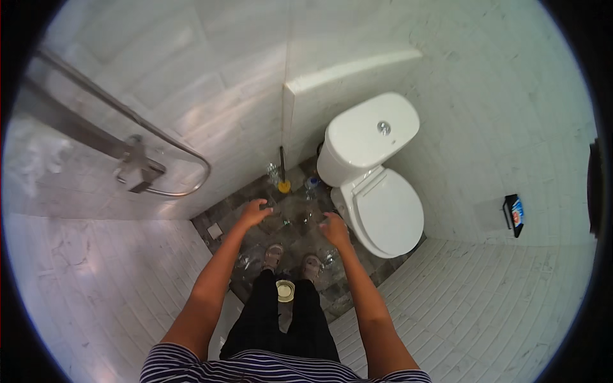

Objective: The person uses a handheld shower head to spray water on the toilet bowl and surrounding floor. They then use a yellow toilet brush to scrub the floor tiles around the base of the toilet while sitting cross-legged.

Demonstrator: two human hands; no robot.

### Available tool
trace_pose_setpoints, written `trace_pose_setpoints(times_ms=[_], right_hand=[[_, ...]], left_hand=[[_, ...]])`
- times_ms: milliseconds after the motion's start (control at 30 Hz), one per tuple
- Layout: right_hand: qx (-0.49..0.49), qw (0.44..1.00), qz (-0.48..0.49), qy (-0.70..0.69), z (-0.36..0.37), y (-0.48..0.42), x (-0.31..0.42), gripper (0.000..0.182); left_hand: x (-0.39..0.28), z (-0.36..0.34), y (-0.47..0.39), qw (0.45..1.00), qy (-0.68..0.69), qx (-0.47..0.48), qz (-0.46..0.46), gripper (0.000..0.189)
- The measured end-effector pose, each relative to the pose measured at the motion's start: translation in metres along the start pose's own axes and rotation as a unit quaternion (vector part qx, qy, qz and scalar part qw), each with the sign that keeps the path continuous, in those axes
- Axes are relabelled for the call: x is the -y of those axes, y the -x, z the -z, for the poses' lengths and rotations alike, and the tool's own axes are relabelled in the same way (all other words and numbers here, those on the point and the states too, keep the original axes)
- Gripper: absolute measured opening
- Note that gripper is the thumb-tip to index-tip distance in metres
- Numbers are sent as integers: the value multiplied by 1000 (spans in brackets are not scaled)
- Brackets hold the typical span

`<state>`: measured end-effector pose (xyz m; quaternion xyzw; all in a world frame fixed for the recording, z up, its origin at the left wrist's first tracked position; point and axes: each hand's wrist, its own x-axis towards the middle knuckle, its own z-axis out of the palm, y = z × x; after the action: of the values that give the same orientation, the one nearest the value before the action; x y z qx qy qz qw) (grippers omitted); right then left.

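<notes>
Both of my hands hang free above a wet, dark tiled floor [297, 210]. My left hand [255, 213] has its thumb and fingers apart and holds nothing. Nearest to it stands a long-handled tool [284, 185] with a yellow head, its dark handle against the wall. My right hand [335, 230] is also bare, fingers spread, beside the bowl of a white toilet [390, 213] whose lid is down. Between the yellow-headed tool and the toilet base sits a small blue and white item [312, 182], too small to identify.
On the left wall are a metal shower mixer [141, 167] and its curved hose [203, 165]. A square pale drain cover [215, 231] lies near the left corner. A holder with a blue pack [516, 215] hangs on the right wall. Behind my feet is a pale round container [285, 291].
</notes>
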<state>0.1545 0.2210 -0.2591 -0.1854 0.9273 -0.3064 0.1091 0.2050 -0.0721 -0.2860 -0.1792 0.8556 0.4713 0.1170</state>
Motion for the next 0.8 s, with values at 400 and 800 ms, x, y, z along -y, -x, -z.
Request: trace_pose_setpoints(times_ms=[400, 800], right_hand=[[64, 977, -198, -56, -199, 28, -271, 27], [154, 977, -53, -135, -333, -86, -408, 28]], left_hand=[[191, -194, -210, 994, -45, -82, 49, 57], [244, -223, -361, 944, -20, -327, -35, 61]])
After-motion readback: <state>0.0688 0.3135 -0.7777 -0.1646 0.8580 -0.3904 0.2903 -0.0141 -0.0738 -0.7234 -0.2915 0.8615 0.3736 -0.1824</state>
